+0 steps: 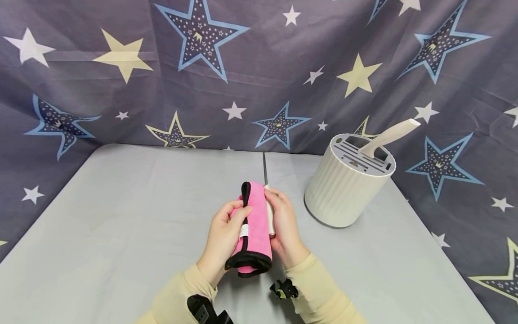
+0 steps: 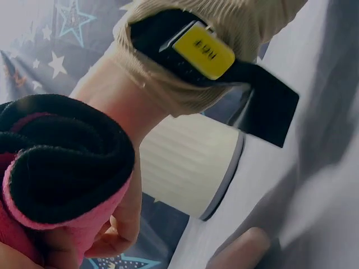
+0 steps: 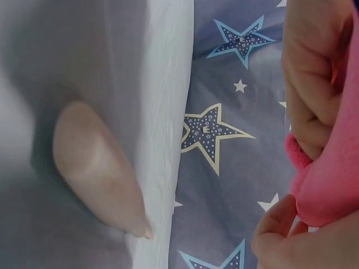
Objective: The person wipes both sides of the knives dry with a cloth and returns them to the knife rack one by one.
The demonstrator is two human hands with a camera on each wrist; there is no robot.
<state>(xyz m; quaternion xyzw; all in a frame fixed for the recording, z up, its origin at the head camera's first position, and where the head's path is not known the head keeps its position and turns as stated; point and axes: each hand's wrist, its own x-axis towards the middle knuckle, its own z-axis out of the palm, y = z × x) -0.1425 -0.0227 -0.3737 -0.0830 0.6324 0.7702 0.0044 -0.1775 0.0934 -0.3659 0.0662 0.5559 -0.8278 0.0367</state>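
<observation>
A pink cloth with black edging and a small white tag is folded into a loose roll between both hands. My left hand grips its left side, thumb on top and fingers curled into the folds. My right hand holds the right side, and its fingers pinch the pink fabric in the right wrist view. Below the hands lies a knife with a pale handle and a thin dark blade pointing to the back; the cloth overlaps part of it. The right wrist view shows the knife handle on the table.
To the right stands a ribbed cream knife block with a grey slotted top. One pale-handled knife sticks up from it. A grey cloth covers the table, and a star-printed curtain rises along its back and sides.
</observation>
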